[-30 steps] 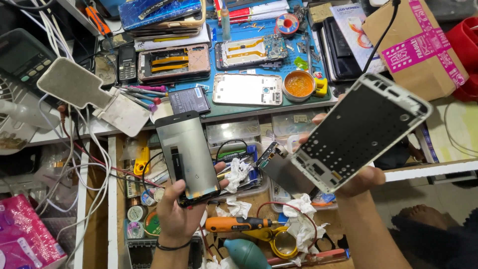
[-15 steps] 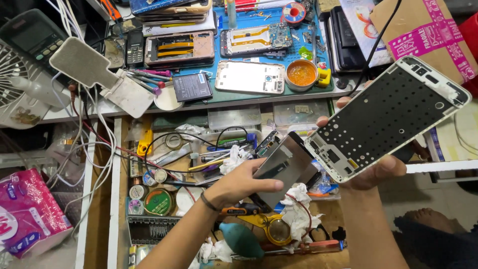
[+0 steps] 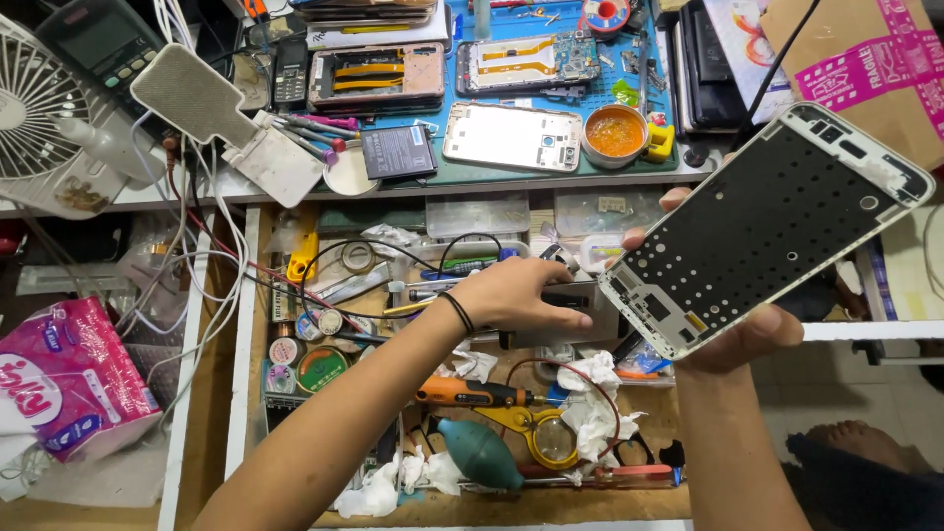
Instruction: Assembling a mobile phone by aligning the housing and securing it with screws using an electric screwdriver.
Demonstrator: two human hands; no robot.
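Note:
My right hand (image 3: 733, 329) holds a white phone frame (image 3: 767, 231) with a black perforated inner plate, tilted up to the right above the open drawer. My left hand (image 3: 516, 295) reaches across the drawer, palm down, and grips a dark phone screen panel (image 3: 580, 313) lying flat just left of the frame's lower end. A black band sits on my left wrist.
The open wooden drawer (image 3: 246, 324) holds tape rolls, cables, crumpled tissues, an orange rotary tool (image 3: 472, 395), a teal air blower (image 3: 482, 452) and a magnifier. Above, a blue work mat (image 3: 521, 175) carries phone frames, a battery and an orange flux tin (image 3: 615, 133). A small fan (image 3: 39, 108) stands left.
My left hand has carried the screen panel from upright at the drawer's left to flat beside the frame. The frame in my right hand stays raised at the right.

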